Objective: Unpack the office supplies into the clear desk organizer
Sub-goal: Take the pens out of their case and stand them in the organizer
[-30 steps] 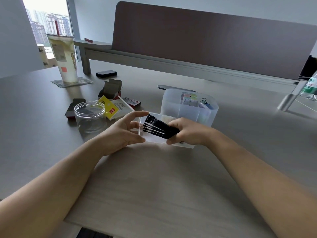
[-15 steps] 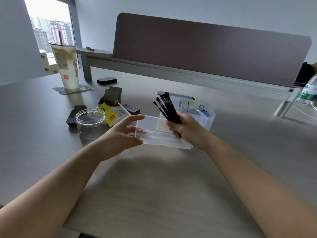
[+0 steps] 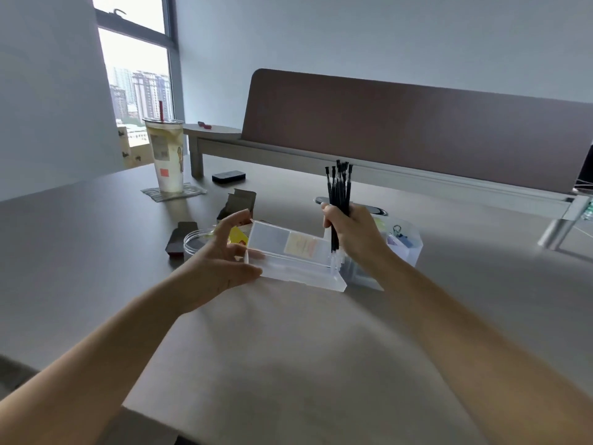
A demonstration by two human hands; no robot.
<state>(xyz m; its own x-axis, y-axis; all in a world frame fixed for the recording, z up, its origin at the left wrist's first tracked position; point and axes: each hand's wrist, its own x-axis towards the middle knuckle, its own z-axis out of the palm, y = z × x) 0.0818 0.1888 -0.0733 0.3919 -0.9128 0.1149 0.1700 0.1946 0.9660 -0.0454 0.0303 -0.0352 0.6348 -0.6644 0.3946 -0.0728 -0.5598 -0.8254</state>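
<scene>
**Refills upright, one drop left to make**

While the right hand (image 3: 353,232) kept its fingers curled tight around the bundle of black pen refills (image 3: 339,194), the sticks stood nearly upright, their capped ends fanned a little above the fist and their lower tips poking out beneath it, just over the right end of the clear refill case (image 3: 288,255). Behind that grip and slightly to its right sat the clear desk organizer (image 3: 407,248), with binder clips (image 3: 398,231) and what looked like sticky notes already inside; most of it was hidden by the wrist.

On the other side of the bundle, the left hand (image 3: 221,261) pinched the near left end of the case between thumb and fingers, steadying it on the bench (image 3: 288,348).

The step in hand looked to be carrying the refills to an organizer compartment. Doing it well probably meant keeping the fist closed until the lower tips were inside the walls, holding the bundle vertical so none splayed out, then loosening the fingers gradually so the sticks slid down together. Tapping the tips level first would help. The left hand might better shift from the emptied case to the organizer, since a light plastic tub could skid or tip when nudged.

Farther left of the hands lay an open jar (image 3: 195,244), small cartons, and a tall drink cup (image 3: 167,155).
</scene>
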